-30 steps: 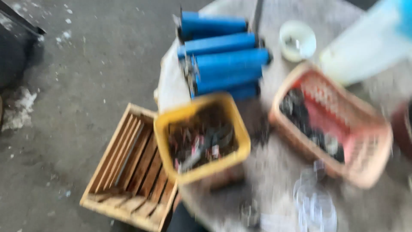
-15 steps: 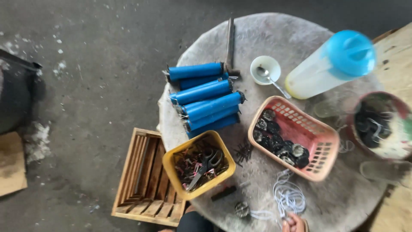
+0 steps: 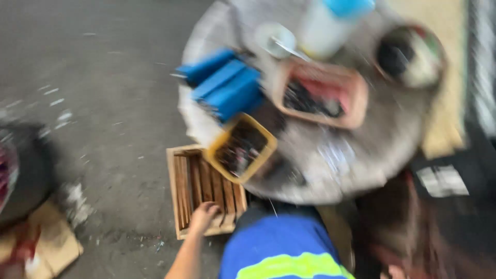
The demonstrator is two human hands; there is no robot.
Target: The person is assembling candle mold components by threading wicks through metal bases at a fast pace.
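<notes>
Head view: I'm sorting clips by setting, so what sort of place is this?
Probably an informal workshop or sorting spot on a bare concrete floor: a round table carries baskets of small dark parts and blue tubes, and the left hand touches a wooden crate.

My fingers (image 3: 209, 209) rest on a slatted crate (image 3: 199, 188) of bare, rough, unfinished wood. Above it the round surface (image 3: 361, 160) looks like matt grey stone or concrete. The yellow bin (image 3: 219, 147) and the pink basket (image 3: 356, 116) look like smooth plastic, as do the blue tubes (image 3: 225, 85). The floor (image 3: 103, 77) is rough, dull concrete.
</notes>
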